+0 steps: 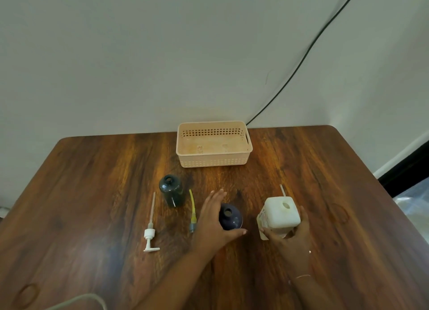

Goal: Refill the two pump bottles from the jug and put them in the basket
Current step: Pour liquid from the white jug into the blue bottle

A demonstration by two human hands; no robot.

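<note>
A dark blue bottle point(230, 217) stands uncapped in the middle of the wooden table point(92, 193), and my left hand point(212, 224) curls around its left side. A white square jug point(279, 213) with an open hole on top stands to the right, gripped low by my right hand point(293, 237). A second dark green bottle point(172, 190) stands uncapped further left. Two pump heads lie flat on the table: a white pump point(150, 228) at the left and a yellow-tubed pump point(193, 213) between the bottles. The peach basket point(214, 162) sits empty at the back.
A thin white tube point(282, 190) pokes out behind the jug. A black cable point(301, 61) runs down the wall behind the basket. A pale cord point(79, 301) crosses the table's near left corner. The table's right edge drops off near a dark opening point(408, 170).
</note>
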